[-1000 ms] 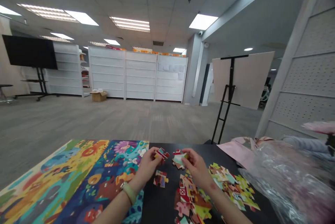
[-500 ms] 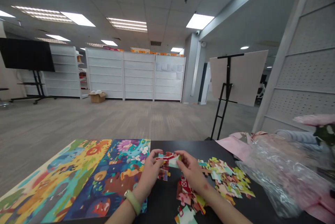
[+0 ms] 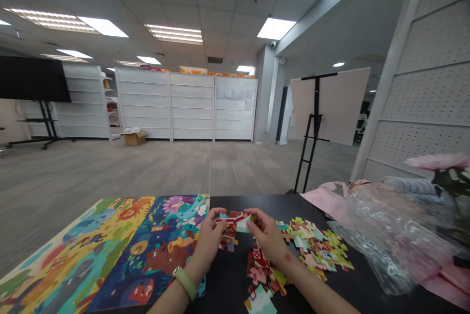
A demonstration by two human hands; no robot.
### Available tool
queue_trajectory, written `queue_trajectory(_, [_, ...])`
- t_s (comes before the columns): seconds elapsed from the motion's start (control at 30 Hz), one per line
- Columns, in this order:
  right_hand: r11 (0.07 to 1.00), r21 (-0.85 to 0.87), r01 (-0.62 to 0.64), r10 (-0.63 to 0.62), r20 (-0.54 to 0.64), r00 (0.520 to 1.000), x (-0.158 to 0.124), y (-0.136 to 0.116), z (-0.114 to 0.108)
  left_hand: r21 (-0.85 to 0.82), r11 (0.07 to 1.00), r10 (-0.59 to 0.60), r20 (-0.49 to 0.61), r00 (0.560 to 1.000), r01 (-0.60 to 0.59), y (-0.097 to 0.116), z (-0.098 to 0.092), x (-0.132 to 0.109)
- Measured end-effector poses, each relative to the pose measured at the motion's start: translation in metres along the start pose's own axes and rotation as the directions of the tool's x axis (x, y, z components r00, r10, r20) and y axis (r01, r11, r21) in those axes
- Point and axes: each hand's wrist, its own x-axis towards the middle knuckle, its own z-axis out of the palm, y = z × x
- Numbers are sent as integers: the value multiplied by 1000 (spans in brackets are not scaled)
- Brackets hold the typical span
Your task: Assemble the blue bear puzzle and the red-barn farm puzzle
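Over a black worktop, a red puzzle piece is pinched edgewise by the left hand, a pale puzzle piece by the right hand (both judged thin, light, stiff card).

— Where do I have room?
— Bare black table near me. My left hand and right hand meet on the held pieces, closing the middle. Rightward, loose puzzle pieces crowd the top, then a plastic bag. Leftward the colourful sheet lies flat, passable above.
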Motion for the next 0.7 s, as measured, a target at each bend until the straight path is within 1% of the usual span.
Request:
queue_trajectory(0.07, [1000, -21, 4, -4, 2, 1000, 0, 0, 0, -8, 1000, 5, 9, 1000, -5, 1, 0, -1])
queue_trajectory(0.17, [998, -57, 11, -10, 5, 1000, 0, -2, 0, 0, 999, 44, 22, 999, -44, 3, 1, -3])
queue_trajectory(0.27, [996, -92, 20, -19, 20, 1000, 0, -5, -1, 55, 995, 79, 32, 996, -80, 3, 0, -4])
queue_trajectory(0.5, [990, -130, 59, -50, 71, 996, -2, -9, -2, 165, 979, 114, 39, 993, -119, -3, -4, -2])
queue_trajectory(0.6, [997, -66, 31, -27, 61, 998, 0, -8, -5, 158, 980, 117, 41, 992, -122, 0, -5, -4])
queue_trajectory(0.7, [998, 47, -53, 53, 2, 999, 7, -5, -14, 139, 982, 123, 35, 992, -127, 6, -5, -5])
